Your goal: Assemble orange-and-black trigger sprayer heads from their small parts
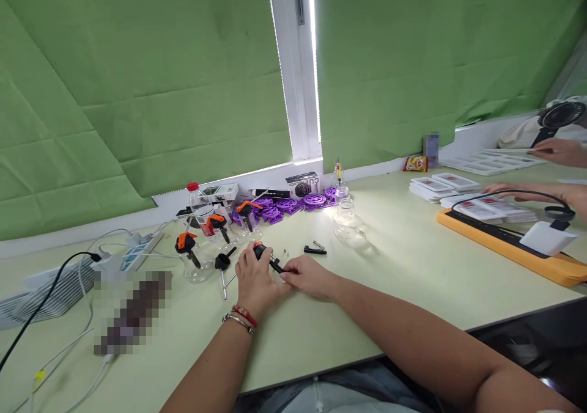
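Note:
My left hand (254,275) is closed around a black-and-orange jar top (260,252), holding it just above the pale table. The fingers of my right hand (306,276) pinch the end of its black stem (277,267), near my left thumb. Just left of my hands lies a black funnel-like part (222,261) with a metal rod (224,286). To the right, beyond my fingers, are a small black plastic piece (315,250) and a metal spring (318,244). Some tiny bits lie close by. My palms hide part of the jar top.
Several glass jars with orange-and-black tops (187,243) stand to the left, near a red-capped bottle (193,187). Purple plastic parts (288,205) line the back, beside an open glass jar (345,211). Another person's hands (513,190) handle white cards, behind an orange case (504,245). Cables cross the left.

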The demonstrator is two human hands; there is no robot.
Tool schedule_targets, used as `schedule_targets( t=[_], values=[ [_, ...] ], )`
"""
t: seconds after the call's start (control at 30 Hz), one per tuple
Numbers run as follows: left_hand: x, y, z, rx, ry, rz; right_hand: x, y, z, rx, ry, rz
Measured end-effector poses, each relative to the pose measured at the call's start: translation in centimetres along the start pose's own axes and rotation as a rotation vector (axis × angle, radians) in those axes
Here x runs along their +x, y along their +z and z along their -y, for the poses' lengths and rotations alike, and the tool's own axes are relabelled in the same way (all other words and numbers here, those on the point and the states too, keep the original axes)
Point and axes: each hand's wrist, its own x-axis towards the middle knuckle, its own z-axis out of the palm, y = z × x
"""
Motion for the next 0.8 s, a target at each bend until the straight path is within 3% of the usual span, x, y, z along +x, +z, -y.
schedule_targets(
  t=[0.23,0.5,0.63,0.8],
  values=[
    [-0.2,0.4,0.5,-0.003,-0.068,0.131,-0.2,-2.4,-1.5,0.011,0.116,0.129],
    [-0.4,0.8,0.7,-0.005,-0.064,0.269,-0.5,-5.4,-2.0,-0.108,0.177,0.086],
    [-0.4,0.9,0.8,-0.012,-0.037,0.225,-0.6,-6.2,-2.0,-0.091,0.235,0.117],
    [-0.5,0.6,0.1,-0.06,0.117,0.031,-0.6,-6.6,-2.4,-0.083,0.257,0.133]
  ],
)
